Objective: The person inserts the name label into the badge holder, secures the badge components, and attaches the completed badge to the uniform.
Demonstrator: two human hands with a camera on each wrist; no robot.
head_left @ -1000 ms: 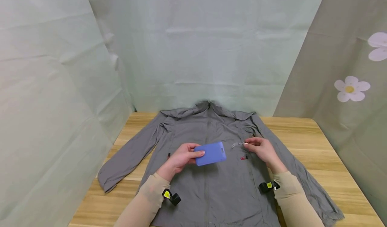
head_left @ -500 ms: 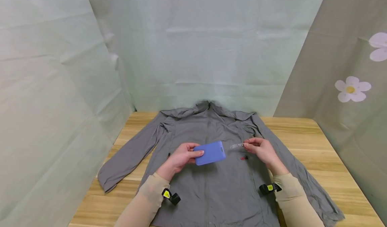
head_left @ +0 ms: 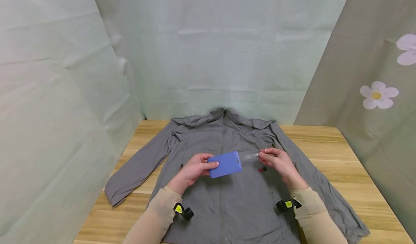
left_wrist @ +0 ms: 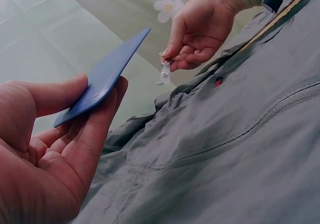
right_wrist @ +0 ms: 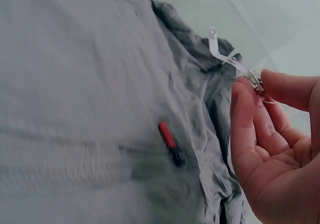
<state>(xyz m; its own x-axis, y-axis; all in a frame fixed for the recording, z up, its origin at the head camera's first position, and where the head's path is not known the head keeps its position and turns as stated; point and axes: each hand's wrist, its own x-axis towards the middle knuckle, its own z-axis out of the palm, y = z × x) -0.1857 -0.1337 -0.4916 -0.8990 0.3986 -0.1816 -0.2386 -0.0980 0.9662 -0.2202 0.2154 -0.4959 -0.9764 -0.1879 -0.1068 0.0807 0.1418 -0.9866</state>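
My left hand (head_left: 196,168) pinches a blue badge holder (head_left: 225,164) between thumb and fingers, its slotted short edge pointing right. Between right thumb and fingertips, my right hand (head_left: 280,163) holds a metal badge clip (right_wrist: 255,81) with a clear snap strap (right_wrist: 218,52). In the head view the strap's free end points left at the holder's slot, a small gap between them. Both hands are above a grey jacket (head_left: 208,200) spread front up, collar at the far side.
The jacket covers most of a wooden table (head_left: 328,153). A red and black zipper pull (right_wrist: 169,139) lies on its right front. Pale cloth walls (head_left: 227,48) stand behind and at the sides, the right one with printed flowers (head_left: 378,95).
My right hand has moved slightly left, bringing the clip and strap closer to the badge holder. The strap has turned more level. The left hand has barely shifted.
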